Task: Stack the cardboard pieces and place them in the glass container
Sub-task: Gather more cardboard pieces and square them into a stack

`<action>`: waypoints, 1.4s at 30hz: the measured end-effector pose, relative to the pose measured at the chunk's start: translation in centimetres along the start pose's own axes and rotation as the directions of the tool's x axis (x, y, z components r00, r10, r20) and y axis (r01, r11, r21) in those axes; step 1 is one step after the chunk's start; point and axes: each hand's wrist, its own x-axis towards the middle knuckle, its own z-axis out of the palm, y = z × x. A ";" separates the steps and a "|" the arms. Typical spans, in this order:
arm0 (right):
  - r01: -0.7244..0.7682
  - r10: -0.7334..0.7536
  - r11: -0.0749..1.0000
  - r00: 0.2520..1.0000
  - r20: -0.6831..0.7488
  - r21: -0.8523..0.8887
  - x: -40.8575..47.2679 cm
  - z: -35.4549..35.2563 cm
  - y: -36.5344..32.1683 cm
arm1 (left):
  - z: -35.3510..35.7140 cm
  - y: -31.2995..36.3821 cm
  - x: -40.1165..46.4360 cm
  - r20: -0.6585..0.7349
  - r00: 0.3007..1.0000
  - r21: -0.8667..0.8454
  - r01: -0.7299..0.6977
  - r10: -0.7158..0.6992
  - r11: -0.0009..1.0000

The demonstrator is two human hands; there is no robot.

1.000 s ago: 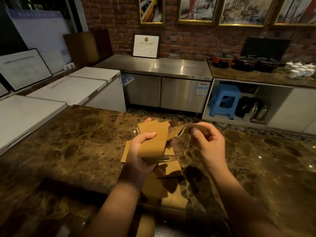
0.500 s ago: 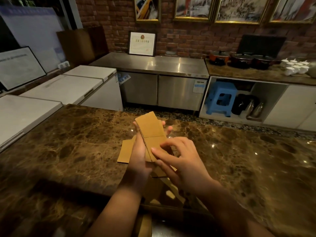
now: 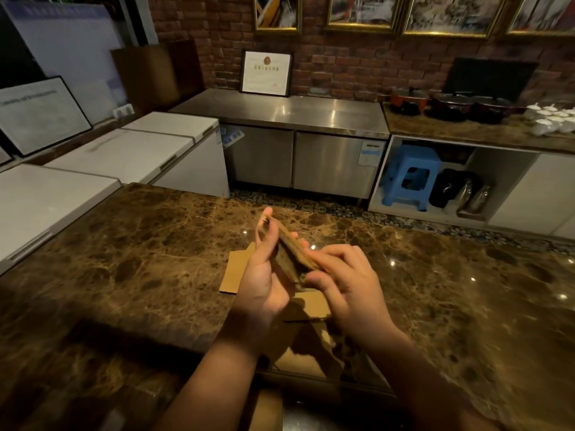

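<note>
Stack: cardboard stack [image 3: 292,250] sits edge-up above the marble counter [image 3: 140,259], between my hands.
Left hand [image 3: 264,275]: I cup it, thumb curled round.
Right hand [image 3: 345,281]: fingers pinch the near edge.
Advice: I'd square edges before adding loose pieces [image 3: 236,272].
Glass container [image 3: 311,384]: near edge, below my wrists.

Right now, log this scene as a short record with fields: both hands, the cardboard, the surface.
left hand: grips the cardboard stack, held edge-on above the counter
right hand: fingers curled on the stack's right side
loose cardboard: flat pieces lie on the counter under the hands
surface: brown marble counter
glass container: near edge, partly visible, contents unclear
</note>
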 end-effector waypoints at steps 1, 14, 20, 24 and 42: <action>-0.047 0.050 0.996 0.998 -0.027 0.074 0.3 -0.1 0.1 | -0.2 0.0 0.0 0.012 1.000 0.014 0.028 -0.028 1.000; -0.422 0.311 0.791 0.901 0.303 0.443 1.1 -1.0 0.8 | 0.6 -0.9 0.8 -0.170 0.978 0.098 -0.109 0.124 0.989; -0.548 0.380 0.625 0.836 0.396 0.556 2.0 -1.2 0.4 | 1.3 -0.8 0.8 -0.210 0.950 0.190 -0.192 0.231 0.963; -0.720 0.400 0.182 0.676 0.619 0.670 1.7 -1.1 0.6 | 1.2 -0.6 0.7 -0.207 0.926 0.282 -0.253 0.316 0.925; -0.417 0.547 0.832 0.730 -0.410 0.366 -8.2 -7.4 10.1 | 5.7 -17.4 4.4 -0.056 0.997 0.851 0.077 -0.055 0.519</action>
